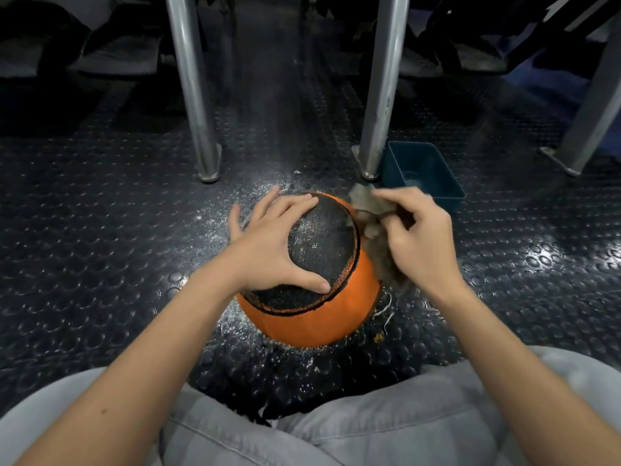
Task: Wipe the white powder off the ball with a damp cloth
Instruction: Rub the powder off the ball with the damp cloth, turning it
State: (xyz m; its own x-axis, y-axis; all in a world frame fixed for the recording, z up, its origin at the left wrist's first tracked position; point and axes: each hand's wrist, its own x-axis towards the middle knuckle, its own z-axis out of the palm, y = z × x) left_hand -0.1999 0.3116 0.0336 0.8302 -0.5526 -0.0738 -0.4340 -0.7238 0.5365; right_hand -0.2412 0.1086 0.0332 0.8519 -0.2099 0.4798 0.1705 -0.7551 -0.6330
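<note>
An orange ball [312,317] with a black textured panel on top rests on the dark studded floor, in front of my knees. My left hand [268,247] lies spread on the ball's top left, fingers apart and thumb across the black panel, steadying it. My right hand [416,240] grips a grey, frayed cloth [368,203] and presses it against the ball's upper right side. A few white specks show on the black panel. White powder [215,227] is scattered on the floor around the ball.
A dark blue plastic tub [433,163] stands just behind the ball to the right, beside a metal leg [379,95]. Another metal leg [195,95] rises at the back left, a third at far right. Loose threads [386,311] lie right of the ball.
</note>
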